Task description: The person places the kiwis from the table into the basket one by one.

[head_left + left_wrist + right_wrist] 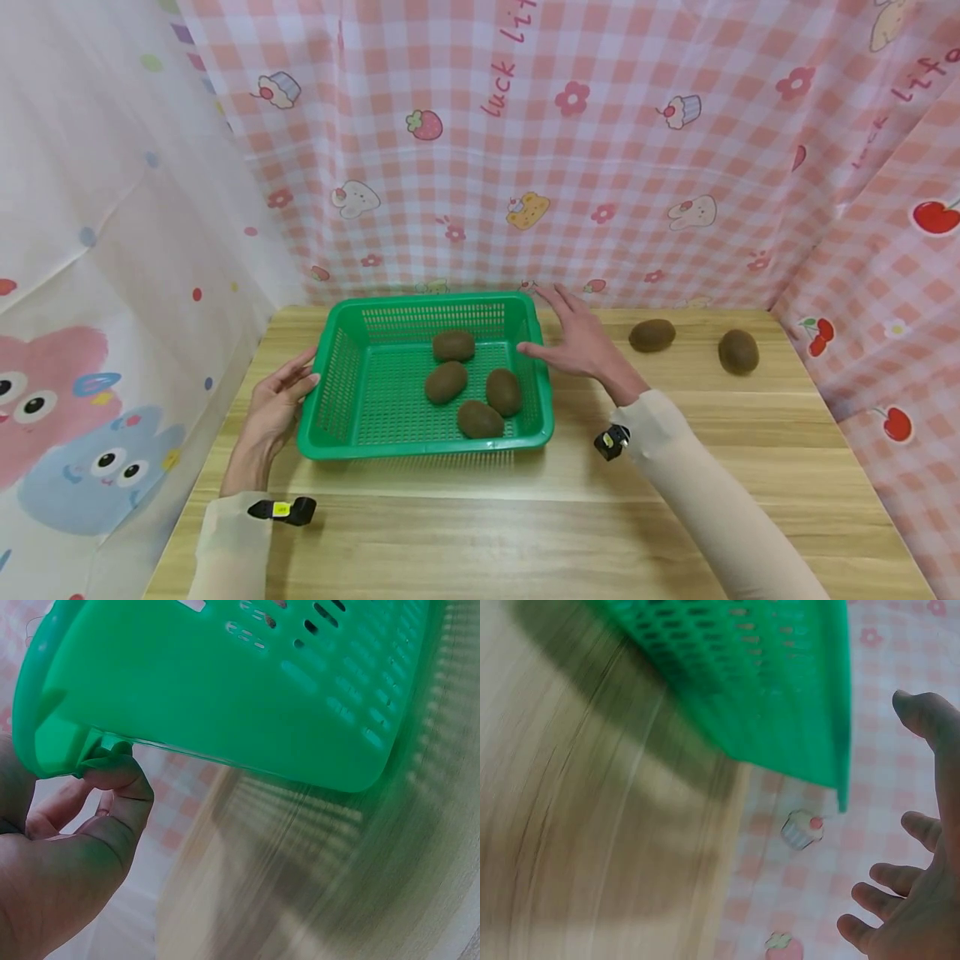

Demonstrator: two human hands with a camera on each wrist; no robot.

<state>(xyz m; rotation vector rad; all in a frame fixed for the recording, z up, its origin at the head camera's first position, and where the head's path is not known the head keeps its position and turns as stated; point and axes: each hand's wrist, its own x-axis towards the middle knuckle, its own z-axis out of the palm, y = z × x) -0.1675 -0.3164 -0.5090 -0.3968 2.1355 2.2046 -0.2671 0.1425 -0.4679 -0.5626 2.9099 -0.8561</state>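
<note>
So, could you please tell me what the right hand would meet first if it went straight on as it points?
Most likely the green basket, near its far right corner. Depth is unclear; should the right hand pass above it, the checked curtain behind would come first.

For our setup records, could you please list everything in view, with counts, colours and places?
Basket: one, green, toward the table's far left
Kiwis inside: four, brown, toward the basket's right end
Loose kiwis: two, brown, on the table right of the basket
Table: one, light wood, beneath
Checked cloth: pink and white, printed, behind and at right; panel count unclear
White cloth: cartoon-printed, at left
Wrist devices: two, black, one per wrist
Sleeves: two, cream, on the forearms
Left hand: one, gripping the basket's left rim
Right hand: one, fingers spread, by the basket's right end
</note>
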